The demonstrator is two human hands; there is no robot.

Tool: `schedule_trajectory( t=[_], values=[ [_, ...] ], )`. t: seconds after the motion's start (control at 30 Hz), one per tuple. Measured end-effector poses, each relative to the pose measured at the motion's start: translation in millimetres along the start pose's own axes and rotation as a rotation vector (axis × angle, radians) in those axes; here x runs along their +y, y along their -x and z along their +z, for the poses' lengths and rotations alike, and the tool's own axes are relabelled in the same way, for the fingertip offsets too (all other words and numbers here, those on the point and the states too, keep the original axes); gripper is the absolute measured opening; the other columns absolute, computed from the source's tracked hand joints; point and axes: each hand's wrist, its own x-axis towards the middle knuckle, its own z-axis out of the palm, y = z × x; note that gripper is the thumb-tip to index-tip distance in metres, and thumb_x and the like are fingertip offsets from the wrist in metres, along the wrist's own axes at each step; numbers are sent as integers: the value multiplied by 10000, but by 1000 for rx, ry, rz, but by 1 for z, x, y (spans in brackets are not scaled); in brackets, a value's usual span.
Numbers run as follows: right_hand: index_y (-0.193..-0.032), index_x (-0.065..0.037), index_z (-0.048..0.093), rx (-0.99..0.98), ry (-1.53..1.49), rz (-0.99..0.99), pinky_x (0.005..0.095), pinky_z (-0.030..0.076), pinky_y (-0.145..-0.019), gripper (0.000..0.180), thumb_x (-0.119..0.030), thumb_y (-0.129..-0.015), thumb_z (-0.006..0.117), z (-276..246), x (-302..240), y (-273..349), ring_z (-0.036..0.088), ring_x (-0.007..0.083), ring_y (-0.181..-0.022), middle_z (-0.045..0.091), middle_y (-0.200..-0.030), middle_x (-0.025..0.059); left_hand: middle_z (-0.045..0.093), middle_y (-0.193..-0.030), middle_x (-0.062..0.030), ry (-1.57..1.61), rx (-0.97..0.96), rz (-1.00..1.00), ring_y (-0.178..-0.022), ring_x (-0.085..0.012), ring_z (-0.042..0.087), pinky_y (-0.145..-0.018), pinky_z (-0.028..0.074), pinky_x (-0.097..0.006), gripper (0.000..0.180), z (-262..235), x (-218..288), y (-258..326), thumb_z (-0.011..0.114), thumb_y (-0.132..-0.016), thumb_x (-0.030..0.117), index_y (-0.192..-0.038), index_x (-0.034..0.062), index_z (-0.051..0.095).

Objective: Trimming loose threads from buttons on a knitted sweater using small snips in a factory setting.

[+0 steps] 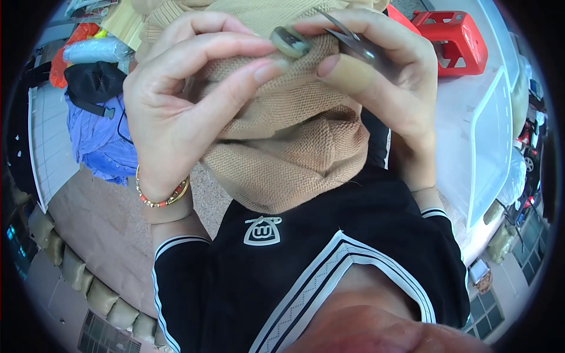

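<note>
At the top centre, a glossy, rounded button in marbled green and brown (290,42) sits between two bare hands, against tan knitted fabric (288,150). The fingers of the left hand (176,88) are brought together, index fingertip and thumb closing on the button's left side; whether they also pinch some knit cannot be told. The right hand (400,82) is curled, its index fingertip at the button's upper right edge. Dark, pointed metal snips (365,52) are held within its curved fingers, the slim blades parted and aimed toward the upper left. A smooth tan wrap (350,75) covers part of the right thumb.

The knit, finely ribbed and soft, slumps in thick rounded folds over the person's lap. On the left wrist is a gold bracelet with coral-coloured beads (168,200). The person wears a black top (376,217) with striped white trim and a white shield-shaped badge (262,232) on the chest.

Farther out at left lies crumpled blue-violet cloth (97,138), a black fabric item with a buckled strap (97,82) on it. At upper right are a red moulded plastic stool (456,38) and, below it, a translucent white plastic bin (471,147). Speckled floor (100,217) spreads at lower left.
</note>
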Motion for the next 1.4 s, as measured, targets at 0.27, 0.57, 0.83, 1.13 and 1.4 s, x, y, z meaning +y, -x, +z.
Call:
schedule_trajectory(
  t=[0.27, 0.57, 0.83, 1.13, 1.4],
  values=[
    [-1016, 19, 686, 54, 110, -34, 220, 489, -794, 348, 49, -684, 786, 8, 4, 4, 626, 104, -899, 679, -953, 55, 601, -1063, -114, -61, 24, -32, -950, -139, 552, -832, 408, -230, 96, -8, 1, -3, 641, -825, -28, -917, -31, 671],
    [-1018, 38, 665, 24, 81, -28, 221, 478, -784, 294, 55, -738, 751, 3, 9, 9, 611, 107, -880, 637, -953, 47, 603, -1095, -161, 37, 51, 175, -1002, -171, 554, -920, 409, -281, 98, 2, -7, -13, 559, -909, 38, -986, -22, 569],
    [-1110, 13, 637, 79, 58, 256, 236, 440, -727, 366, -88, -781, 759, -5, -43, -9, 582, 143, -821, 636, -910, 76, 653, -858, -61, -53, 109, 354, -755, -100, 588, -684, 463, -206, 65, -2, -32, -21, 604, -905, 33, -950, -11, 588],
    [-1059, 24, 658, 116, 217, -81, 233, 401, -677, 373, -31, -707, 771, 14, -22, 4, 531, 131, -746, 588, -837, 48, 606, -1107, -216, 58, 169, 288, -950, -165, 582, -896, 440, -274, 108, 5, -29, -13, 521, -958, 67, -1025, -18, 519],
    [-971, 3, 674, 67, 82, 77, 183, 475, -724, 201, 27, -775, 711, -4, 20, -1, 613, 46, -809, 689, -923, 10, 605, -1093, -246, 137, 194, 387, -991, -230, 595, -927, 443, -339, 94, 6, -34, -11, 495, -960, 71, -1004, -10, 508]
  ],
)
